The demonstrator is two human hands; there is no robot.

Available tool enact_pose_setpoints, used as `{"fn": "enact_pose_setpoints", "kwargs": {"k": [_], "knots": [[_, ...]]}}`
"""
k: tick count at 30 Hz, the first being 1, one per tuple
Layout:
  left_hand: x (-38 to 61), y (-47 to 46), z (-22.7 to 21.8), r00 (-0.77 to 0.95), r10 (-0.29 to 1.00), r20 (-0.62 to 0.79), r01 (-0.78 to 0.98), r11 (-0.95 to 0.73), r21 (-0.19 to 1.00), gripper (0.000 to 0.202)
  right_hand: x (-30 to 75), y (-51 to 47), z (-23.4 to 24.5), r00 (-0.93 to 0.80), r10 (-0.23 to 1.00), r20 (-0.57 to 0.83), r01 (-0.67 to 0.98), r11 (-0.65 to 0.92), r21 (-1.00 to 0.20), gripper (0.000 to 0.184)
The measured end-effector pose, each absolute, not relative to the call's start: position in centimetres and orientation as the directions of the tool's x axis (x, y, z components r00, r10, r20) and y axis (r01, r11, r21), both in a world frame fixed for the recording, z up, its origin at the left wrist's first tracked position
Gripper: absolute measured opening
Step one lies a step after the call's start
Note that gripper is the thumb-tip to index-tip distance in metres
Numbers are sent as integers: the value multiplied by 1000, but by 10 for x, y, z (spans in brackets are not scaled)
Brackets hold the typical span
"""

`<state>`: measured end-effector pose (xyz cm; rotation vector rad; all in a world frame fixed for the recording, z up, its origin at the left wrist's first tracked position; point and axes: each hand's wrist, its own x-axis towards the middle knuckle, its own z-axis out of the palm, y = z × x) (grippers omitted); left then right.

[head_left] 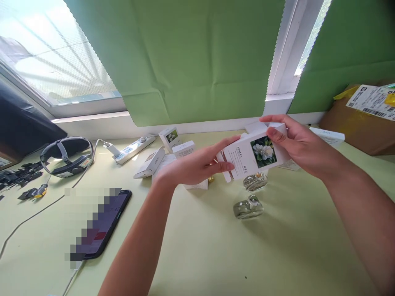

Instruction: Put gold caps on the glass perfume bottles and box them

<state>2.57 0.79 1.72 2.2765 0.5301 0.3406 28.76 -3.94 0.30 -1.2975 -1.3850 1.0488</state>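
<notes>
Above the counter (197,250): a white flower-print carton (240,158) was held clear of the surface, tilted, its right end higher than its left.
Left hand (197,164): the thumb and forefinger pinched the carton's left end, thumb on the front panel, forefinger along the upper edge.
Right hand (299,142): the thumb pressed on the front panel beside the flower picture (263,152); the other fingers wrapped behind, their tips partly hidden.
Loose flap (227,176): it stuck out at the left end, just below the left thumb; good handling seemed to call for easing it along its crease, never forcing it.
Thin card: it looked easy to dent, so light, even pressure near the edges suited it better than a squeeze across the middle.
Steadying: the right hand was best placed to brace the carton, leaving the left fingers free for the flap.
Glass bottles: one clear bottle (255,183) sat under the carton's lower edge in view, a second bottle (248,209) nearer the wearer; both deserved clearance from wrists and cardboard.
Behind the left hand: small white cartons (183,149) lay clustered.
</notes>
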Motion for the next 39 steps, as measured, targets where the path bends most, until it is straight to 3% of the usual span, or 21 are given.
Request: {"fn": "enact_pose_setpoints", "kwargs": {"k": [6,13,23,33,39], "knots": [[26,8,20,882,455,123,183,-570,801,64,294,-39,4,-5,994,106,156,106,-982,46],[31,5,19,917,397,29,195,-513,836,71,292,-40,1,-62,997,49,251,63,-966,48],[30,7,17,896,429,111,158,-543,825,72,287,-42,3,-3,990,144,278,139,-951,43],[26,8,20,903,398,159,111,-576,810,57,287,-44,5,7,993,116,237,111,-965,47],[26,5,23,890,433,145,140,-561,816,59,287,-46,6,-5,993,120,223,118,-968,47]]}}
